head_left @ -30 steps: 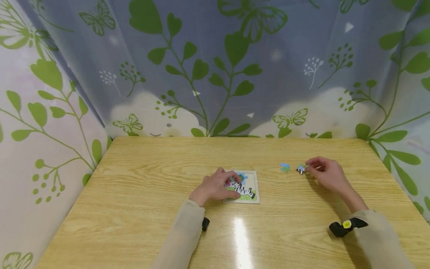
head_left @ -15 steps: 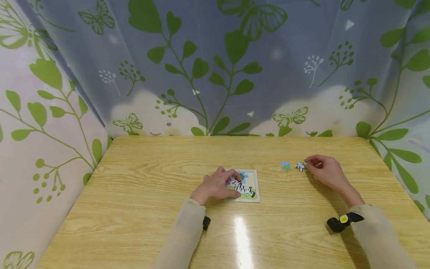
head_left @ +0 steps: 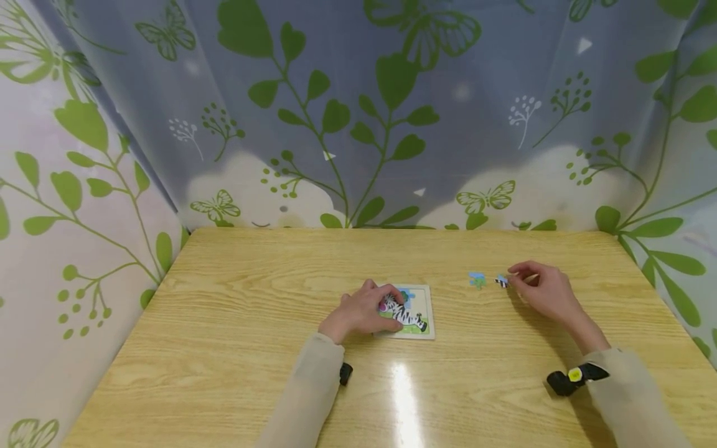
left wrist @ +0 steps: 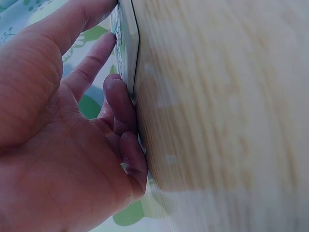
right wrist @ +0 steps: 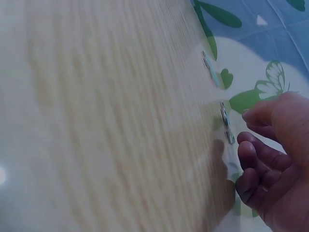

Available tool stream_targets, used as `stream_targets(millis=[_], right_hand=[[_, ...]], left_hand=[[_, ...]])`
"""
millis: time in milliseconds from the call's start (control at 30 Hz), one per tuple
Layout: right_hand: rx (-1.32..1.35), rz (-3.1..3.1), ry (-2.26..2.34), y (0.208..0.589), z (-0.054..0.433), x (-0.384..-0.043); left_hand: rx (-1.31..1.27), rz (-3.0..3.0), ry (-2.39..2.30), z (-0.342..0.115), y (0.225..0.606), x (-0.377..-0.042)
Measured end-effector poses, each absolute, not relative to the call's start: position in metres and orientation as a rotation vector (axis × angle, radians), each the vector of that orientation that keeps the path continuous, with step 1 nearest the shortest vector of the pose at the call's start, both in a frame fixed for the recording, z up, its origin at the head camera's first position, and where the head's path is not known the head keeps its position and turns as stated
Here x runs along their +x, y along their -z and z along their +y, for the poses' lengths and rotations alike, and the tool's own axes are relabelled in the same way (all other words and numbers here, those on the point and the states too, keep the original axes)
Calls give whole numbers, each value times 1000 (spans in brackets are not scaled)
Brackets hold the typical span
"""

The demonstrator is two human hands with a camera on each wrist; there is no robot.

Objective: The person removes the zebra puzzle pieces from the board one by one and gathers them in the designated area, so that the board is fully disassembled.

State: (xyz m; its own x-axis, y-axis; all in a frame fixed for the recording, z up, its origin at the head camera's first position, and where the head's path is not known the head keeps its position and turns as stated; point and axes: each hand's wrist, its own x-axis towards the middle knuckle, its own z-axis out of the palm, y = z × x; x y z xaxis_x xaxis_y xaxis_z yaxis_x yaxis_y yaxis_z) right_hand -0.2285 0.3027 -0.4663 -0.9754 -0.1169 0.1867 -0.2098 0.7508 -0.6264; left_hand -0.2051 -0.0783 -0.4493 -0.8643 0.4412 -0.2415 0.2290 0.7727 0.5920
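Head view: left sleeve (head_left: 302, 392) cut off at bottom edge. Left hand (head_left: 360, 309) reaches over the zebra puzzle (head_left: 412, 314), thumb and forefinger spread apart on it, hiding its left side; puzzle flat on the table (head_left: 252, 280). Rightward, a blue-and-green piece (head_left: 477, 280), then a dark-marked piece (head_left: 501, 282), print too small to read. Right hand (head_left: 542, 291) just beside the latter, fingers loosely bent, thumb and forefinger slightly parted; whether a tip touches, cannot tell.
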Motion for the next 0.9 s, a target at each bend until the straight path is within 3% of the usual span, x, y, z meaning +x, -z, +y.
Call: stream_targets(millis=[900], right_hand=[[675, -2799, -1209, 455, 209, -187]], left_hand=[[490, 2581, -853, -80, 450, -204]])
